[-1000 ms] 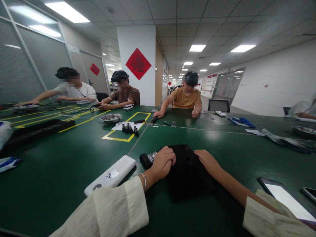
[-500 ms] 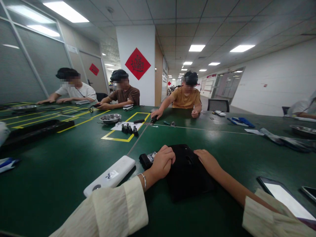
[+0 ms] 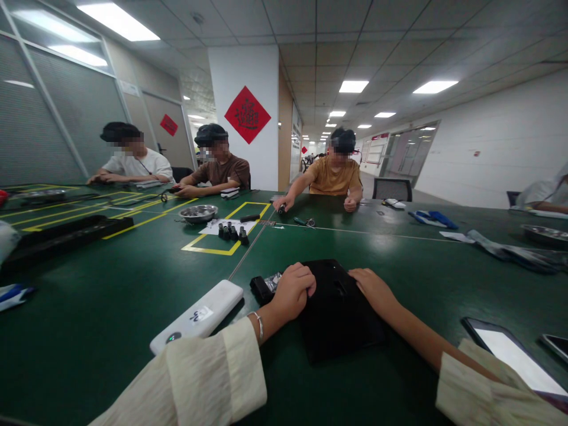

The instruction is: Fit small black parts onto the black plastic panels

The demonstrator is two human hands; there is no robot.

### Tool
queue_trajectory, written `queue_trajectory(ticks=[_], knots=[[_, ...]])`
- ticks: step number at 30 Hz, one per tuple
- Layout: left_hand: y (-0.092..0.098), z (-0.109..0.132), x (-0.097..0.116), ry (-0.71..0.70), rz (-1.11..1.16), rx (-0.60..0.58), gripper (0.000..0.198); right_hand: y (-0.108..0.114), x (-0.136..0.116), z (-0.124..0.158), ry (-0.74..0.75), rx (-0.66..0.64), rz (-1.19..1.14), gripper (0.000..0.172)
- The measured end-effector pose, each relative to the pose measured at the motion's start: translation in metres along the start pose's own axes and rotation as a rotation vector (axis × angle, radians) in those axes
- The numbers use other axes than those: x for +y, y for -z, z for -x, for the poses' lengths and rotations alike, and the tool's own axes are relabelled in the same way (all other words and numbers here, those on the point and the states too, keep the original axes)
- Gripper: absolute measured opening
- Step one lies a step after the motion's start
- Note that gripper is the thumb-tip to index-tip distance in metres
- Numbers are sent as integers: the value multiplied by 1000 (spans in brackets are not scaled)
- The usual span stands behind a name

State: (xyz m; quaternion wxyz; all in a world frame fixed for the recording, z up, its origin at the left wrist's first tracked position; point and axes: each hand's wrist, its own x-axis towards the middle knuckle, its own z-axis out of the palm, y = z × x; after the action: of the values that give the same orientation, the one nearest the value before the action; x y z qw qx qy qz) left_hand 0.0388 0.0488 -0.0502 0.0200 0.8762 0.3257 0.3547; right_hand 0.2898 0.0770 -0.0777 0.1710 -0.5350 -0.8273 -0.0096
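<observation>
On the green table in front of me lies a flat black panel-like object (image 3: pixel 339 319) with a small slot near its far end. My left hand (image 3: pixel 293 290) rests at its left edge, fingers curled and close together. What may be under those fingers is hidden. My right hand (image 3: pixel 370 290) lies along the right edge with its fingers stretched out. Left of my left hand are a small black block (image 3: pixel 261 290) and a clear plastic bag (image 3: pixel 272 280). A white power bank (image 3: pixel 208 307) with a label lies by my left sleeve.
A metal bowl (image 3: pixel 199 213), several black cylindrical parts (image 3: pixel 233 231) and green-handled pliers (image 3: pixel 305 222) lie further off. At right are a bright-screened tablet (image 3: pixel 517 358) and gloves (image 3: pixel 515 251). A co-worker's hand (image 3: pixel 284 203) across the table holds a dark cylinder.
My hands and the black panel have stayed still. Across the table, the co-worker's hand has shifted slightly with the dark cylinder. The person far left has drawn their hands together.
</observation>
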Motion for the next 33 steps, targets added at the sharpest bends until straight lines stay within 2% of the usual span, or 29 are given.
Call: queue_trajectory(ticks=[9, 19, 24, 28, 31, 33], knots=[[-1, -1, 2, 19, -59, 35, 20, -4, 6, -1, 31, 20, -8, 33], [-3, -2, 2, 2, -35, 37, 19, -1, 3, -1, 7, -20, -6, 33], [0, -5, 10, 46, -197, -72, 19, -2, 4, -1, 24, 4, 5, 34], [6, -7, 17, 12, -394, -223, 17, -3, 5, -2, 30, -5, -7, 34], [9, -6, 16, 41, -511, -309, 25, -3, 6, -2, 21, 5, -3, 34], [13, -5, 13, 120, -592, -313, 34, -3, 6, -2, 19, 9, 5, 34]])
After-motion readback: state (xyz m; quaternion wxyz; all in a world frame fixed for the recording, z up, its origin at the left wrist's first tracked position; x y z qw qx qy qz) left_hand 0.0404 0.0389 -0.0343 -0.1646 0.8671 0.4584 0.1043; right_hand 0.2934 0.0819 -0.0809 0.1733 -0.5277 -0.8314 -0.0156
